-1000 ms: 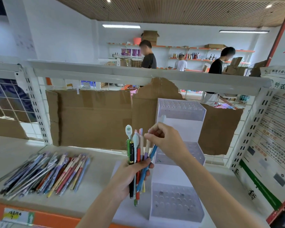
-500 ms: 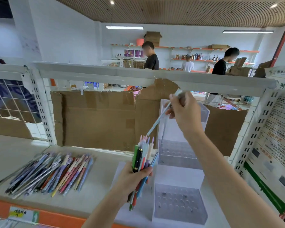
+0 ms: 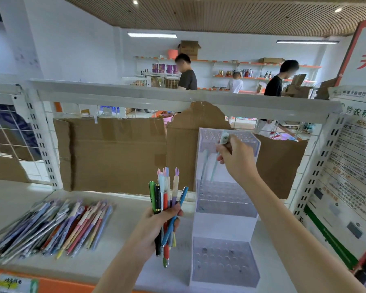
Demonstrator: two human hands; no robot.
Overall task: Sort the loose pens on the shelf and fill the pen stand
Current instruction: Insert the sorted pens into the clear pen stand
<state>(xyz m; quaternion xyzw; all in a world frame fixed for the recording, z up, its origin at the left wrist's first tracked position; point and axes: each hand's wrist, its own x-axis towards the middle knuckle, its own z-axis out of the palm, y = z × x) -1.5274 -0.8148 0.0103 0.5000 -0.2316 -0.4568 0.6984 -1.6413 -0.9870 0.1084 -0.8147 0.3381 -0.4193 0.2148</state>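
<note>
A white three-tier pen stand (image 3: 223, 223) with perforated tops stands on the shelf at centre right. My right hand (image 3: 237, 158) pinches a light blue pen (image 3: 217, 157) by its capped top, the barrel passing down through a hole in the stand's top tier. Another pale pen (image 3: 204, 166) hangs in that tier to its left. My left hand (image 3: 156, 225) grips a bundle of several pens (image 3: 167, 197) upright, just left of the stand. A heap of loose pens (image 3: 55, 227) lies on the shelf at the left.
Brown cardboard sheets (image 3: 116, 153) cover the wire back panel behind the shelf. A printed poster (image 3: 349, 178) leans at the right. The shelf's orange front edge carries a price label (image 3: 15, 284). Three people stand at far shelves in the background.
My right hand drew one pen out of the bundle, lifted it over the stand, then lowered it into a hole in the top tier. The left hand kept the bundle almost still.
</note>
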